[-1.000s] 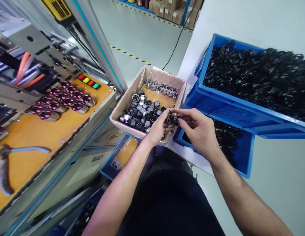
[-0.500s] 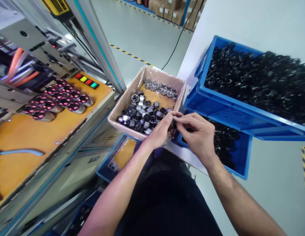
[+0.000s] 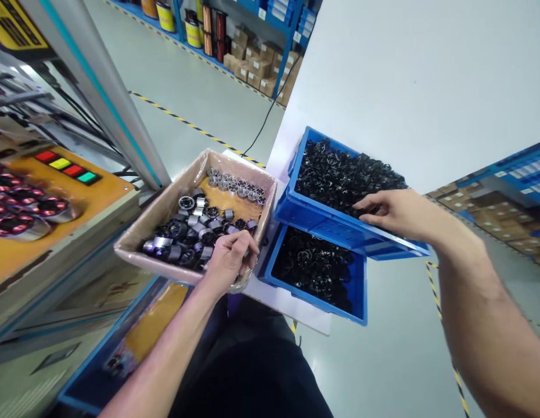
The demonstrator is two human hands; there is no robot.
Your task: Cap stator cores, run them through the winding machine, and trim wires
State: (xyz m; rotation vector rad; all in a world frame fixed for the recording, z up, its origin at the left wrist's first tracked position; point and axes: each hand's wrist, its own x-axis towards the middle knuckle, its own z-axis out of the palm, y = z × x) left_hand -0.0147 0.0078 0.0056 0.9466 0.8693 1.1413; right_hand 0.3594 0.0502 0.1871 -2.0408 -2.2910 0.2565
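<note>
My left hand [image 3: 233, 255] is closed over the near right corner of a plastic-lined carton [image 3: 152, 267]. Its fingers are curled around something that I cannot make out. In the carton lies a jumble of silver metal rings with black plastic inserts [image 3: 200, 223], with neat rows of similar rings [image 3: 237, 187] at the far side. My right hand [image 3: 389, 212] reaches over the near edge of the upper blue bin [image 3: 313, 217]. Thumb and fingers pinch at the black plastic parts [image 3: 339, 177] heaped inside.
A lower blue bin [image 3: 361, 290] with more black parts stands under the upper one, at the white table's [image 3: 405, 87] edge. Left is a machine with an orange top [image 3: 96, 197], copper-wound cores [image 3: 30, 203] and coloured buttons [image 3: 65, 165]. A blue crate [image 3: 78, 377] sits below the carton.
My hands were together at the carton's near right corner, working on a small part. The right hand has moved away to the upper bin; the left stays by the carton. The view has swung right.
</note>
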